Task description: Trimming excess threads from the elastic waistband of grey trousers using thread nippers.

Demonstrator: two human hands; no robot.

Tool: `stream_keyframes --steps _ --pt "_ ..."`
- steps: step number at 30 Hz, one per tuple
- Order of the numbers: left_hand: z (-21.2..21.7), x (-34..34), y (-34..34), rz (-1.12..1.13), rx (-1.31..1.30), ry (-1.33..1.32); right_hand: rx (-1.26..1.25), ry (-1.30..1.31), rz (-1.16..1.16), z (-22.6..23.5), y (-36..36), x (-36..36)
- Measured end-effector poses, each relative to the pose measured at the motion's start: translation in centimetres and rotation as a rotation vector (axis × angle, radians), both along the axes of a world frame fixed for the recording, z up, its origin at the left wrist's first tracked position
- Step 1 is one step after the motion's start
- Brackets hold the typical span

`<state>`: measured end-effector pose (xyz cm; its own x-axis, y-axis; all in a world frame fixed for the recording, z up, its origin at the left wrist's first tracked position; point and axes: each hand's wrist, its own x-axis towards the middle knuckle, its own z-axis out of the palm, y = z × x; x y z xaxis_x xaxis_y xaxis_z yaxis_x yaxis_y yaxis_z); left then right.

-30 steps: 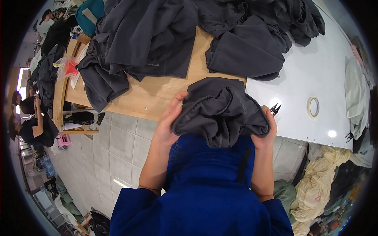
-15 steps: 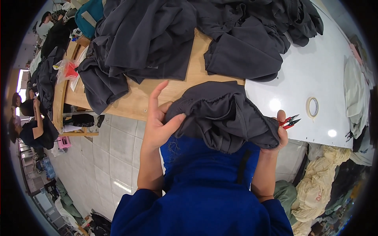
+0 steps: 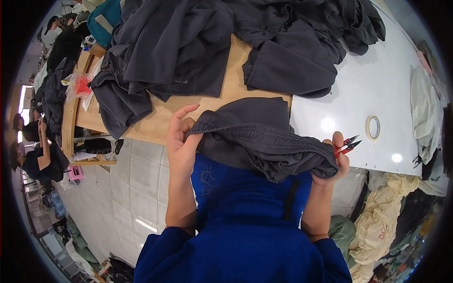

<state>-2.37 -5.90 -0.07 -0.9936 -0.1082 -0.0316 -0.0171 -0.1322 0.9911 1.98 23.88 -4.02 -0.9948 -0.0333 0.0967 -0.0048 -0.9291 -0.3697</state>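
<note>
A dark grey garment (image 3: 264,139) with a gathered elastic waistband is stretched between my hands, over my lap at the table's near edge. My left hand (image 3: 181,134) pinches the band's left end between thumb and fingers, its index finger raised off the cloth. At the other end my right hand (image 3: 336,162) is closed round the bunched fabric. The same hand also holds red-handled thread snips (image 3: 348,145), their dark blades pointing right, away from the garment. Loose dark threads (image 3: 206,176) lie on my blue clothing below the left hand.
Heaps of dark grey garments (image 3: 179,52) cover the wooden table (image 3: 165,113). On the white tabletop (image 3: 349,104) at right lies a roll of tape (image 3: 373,127). Cream cloth (image 3: 377,226) is piled at lower right. People (image 3: 40,153) sit at far left.
The waistband has been pulled straighter and flatter, closing the bunched opening. My left hand has shifted slightly left with its end; my right hand still holds cloth and snips.
</note>
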Motion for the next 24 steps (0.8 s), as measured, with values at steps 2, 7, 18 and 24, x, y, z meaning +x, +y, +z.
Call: stream_keyframes --steps 2,7,18,24 --pt "0.7 0.1 -0.1 -0.016 0.025 -0.068 0.006 0.01 0.014 0.2 -0.2 -0.1" --pt "3.2 -1.1 0.8 -0.102 0.359 -0.096 0.521 0.003 -0.113 2.8 -0.6 -1.0" --pt "-1.2 -3.3 -0.5 0.093 -0.322 0.32 1.395 -0.181 -0.656 2.3 -0.3 -4.8" --pt "-8.3 0.6 -2.2 -0.093 -0.472 -0.047 1.528 -0.399 -0.36 -3.9 -0.8 -2.2"
